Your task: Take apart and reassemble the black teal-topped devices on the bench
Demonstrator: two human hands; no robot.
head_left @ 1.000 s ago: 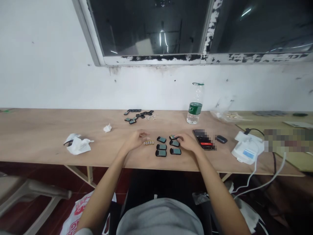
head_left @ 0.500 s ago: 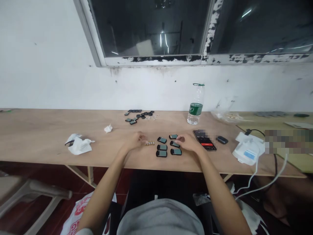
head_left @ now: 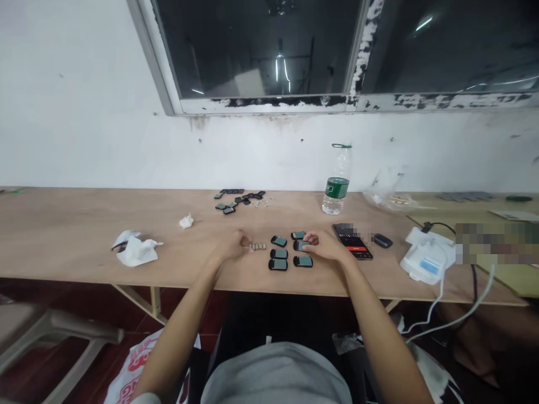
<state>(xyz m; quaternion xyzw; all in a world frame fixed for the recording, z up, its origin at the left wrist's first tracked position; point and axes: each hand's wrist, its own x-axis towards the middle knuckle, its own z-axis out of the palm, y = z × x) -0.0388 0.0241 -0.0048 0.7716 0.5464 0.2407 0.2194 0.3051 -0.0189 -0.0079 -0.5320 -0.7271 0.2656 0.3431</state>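
Here we are at the plywood table [head_left: 84, 235], and the person's left hand [head_left: 231, 245] is sitting curled right beside a short row of small gold-coloured metal pieces [head_left: 257, 246], its fingertips just at the row's left end. Whether those fingers are pinching anything, we can't tell from this angle. Over on the other side, the right hand [head_left: 326, 246] is reaching left, its fingers [head_left: 309, 240] lying against a black device with a teal face [head_left: 300, 245]. They're curled over its end, but whether they're really grasping it is hidden. That device is sitting among five others just like it, all lying flat in a loose cluster between the two hands, with the gold row just to their left.

Farther back, a scatter of dark pieces [head_left: 240, 199] is lying near the wall, a water bottle [head_left: 337, 191] is standing upright to the right, and a smartphone [head_left: 352, 242] is lying just beyond the right hand beside a small dark oval case [head_left: 383, 240]. Out on the left, a crumpled white tissue [head_left: 137, 249] is sitting on the tabletop.
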